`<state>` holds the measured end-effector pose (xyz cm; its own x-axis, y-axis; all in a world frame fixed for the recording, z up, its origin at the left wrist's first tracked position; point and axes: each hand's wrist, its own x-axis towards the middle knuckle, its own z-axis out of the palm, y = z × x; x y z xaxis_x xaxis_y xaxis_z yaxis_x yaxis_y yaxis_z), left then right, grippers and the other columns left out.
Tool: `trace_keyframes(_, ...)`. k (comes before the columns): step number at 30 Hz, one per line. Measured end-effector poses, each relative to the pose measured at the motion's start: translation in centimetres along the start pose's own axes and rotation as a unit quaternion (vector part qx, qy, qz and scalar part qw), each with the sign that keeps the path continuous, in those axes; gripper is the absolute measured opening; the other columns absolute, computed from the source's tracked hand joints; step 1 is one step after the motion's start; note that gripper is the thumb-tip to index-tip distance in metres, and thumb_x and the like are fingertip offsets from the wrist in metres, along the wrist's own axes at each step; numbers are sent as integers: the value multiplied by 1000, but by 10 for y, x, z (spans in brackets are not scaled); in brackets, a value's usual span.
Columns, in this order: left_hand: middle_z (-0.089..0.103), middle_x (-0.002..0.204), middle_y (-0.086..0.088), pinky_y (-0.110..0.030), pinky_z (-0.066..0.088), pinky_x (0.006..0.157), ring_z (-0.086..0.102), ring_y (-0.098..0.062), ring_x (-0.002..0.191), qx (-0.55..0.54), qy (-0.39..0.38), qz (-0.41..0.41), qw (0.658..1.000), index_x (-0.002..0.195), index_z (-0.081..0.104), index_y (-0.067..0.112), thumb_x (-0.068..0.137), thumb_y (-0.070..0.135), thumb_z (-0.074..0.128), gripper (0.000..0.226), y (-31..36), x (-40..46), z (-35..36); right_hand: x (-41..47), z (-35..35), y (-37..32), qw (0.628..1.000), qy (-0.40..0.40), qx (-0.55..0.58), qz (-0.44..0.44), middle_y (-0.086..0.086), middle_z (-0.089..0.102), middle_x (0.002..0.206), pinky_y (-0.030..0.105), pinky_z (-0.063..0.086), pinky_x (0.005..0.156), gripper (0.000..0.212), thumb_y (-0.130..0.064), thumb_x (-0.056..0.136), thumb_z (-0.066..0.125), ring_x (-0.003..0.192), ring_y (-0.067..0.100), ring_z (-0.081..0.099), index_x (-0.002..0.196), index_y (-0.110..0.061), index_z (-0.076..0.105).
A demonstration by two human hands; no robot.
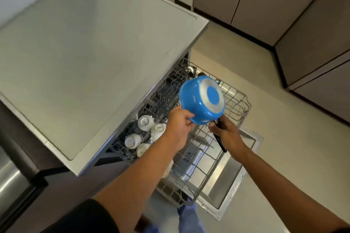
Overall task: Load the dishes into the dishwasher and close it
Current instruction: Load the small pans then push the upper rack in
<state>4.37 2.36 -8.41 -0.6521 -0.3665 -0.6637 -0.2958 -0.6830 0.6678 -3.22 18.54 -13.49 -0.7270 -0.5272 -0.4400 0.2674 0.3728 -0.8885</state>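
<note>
Blue saucepan (201,100) over wire rack (236,104) — white cups (145,123) inside.

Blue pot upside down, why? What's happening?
A person is loading the dishwasher. The right hand holds the blue pot by its black handle, and the left hand steadies its rim, bottom up, over the pulled-out rack. White cups already sit upside down in the rack. The door is open.

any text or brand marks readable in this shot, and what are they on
Nothing here can be read with certainty.
Upturned white cups in the upper rack: each base bears a small dark stamp, too blurred to read.
Open dishwasher door: a dark printed mark near the inner panel, too small to read.
Blue saucepan: no marking on its base.
</note>
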Motion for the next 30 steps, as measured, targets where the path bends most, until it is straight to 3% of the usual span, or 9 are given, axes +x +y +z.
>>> trace_keyframes(2,72,109,-9,-37,58,83,72,-23,97,-10,37,-27,999,119,62,9,89,-6,43,39,-4,21,-14,21,10,10,999,-1,-47,-2,-1,63,135,12,50,84,46,-7,103,61,106,6,61,147,-15,52)
trace_keyframes(4,71,106,-8,-33,57,74,71,-18,88,-14,77,-54,995,116,62,9,90,-2,43,35,-3,40,-30,43,22,19,995,-10,-102,-10,5,62,139,22,48,98,46,-12,102,62,120,16,59,147,-16,52)
trace_keyframes(6,70,105,-8,-32,56,70,70,-17,85,-25,106,-71,992,112,60,9,91,3,44,27,0,57,-45,65,33,23,989,-18,-146,-8,8,64,135,35,45,99,45,-18,102,63,119,23,59,146,-18,53)
trace_keyframes(9,72,109,-9,-38,54,79,68,-23,99,-63,141,-80,985,102,63,11,98,16,51,14,5,83,-62,98,49,30,980,-22,-197,-11,9,67,130,35,46,96,42,-21,102,62,116,27,62,143,-17,55)
trace_keyframes(11,72,110,-8,-44,54,88,67,-26,105,-86,158,-71,981,104,64,15,101,32,54,20,9,98,-72,121,57,37,970,-30,-242,-19,10,69,125,36,49,92,36,-22,103,59,114,29,63,138,-14,57)
trace_keyframes(14,66,128,-10,-52,49,104,64,-31,117,-96,161,-44,981,131,59,16,101,50,53,45,11,112,-87,147,68,44,959,-40,-274,-55,15,69,111,33,43,76,32,-21,104,58,101,31,63,134,-9,57)
trace_keyframes(18,51,153,-4,-51,35,119,47,-30,142,-35,177,-19,983,152,45,23,101,59,49,62,9,121,-99,176,82,46,939,-63,-322,-106,18,65,105,29,33,74,34,-18,104,58,98,34,61,136,-6,56)
trace_keyframes(23,29,168,0,-48,18,127,22,-25,156,18,187,-30,982,161,30,29,101,63,41,71,5,123,-104,202,100,50,946,-68,-309,-69,16,60,121,28,38,78,30,-23,105,54,95,23,54,134,-13,56)
trace_keyframes(30,20,171,0,-41,13,126,18,-21,158,74,196,-57,976,164,21,28,103,65,30,72,0,122,-108,218,113,64,941,-65,-330,-29,12,59,113,32,40,81,26,-28,105,50,102,29,57,125,-14,56)
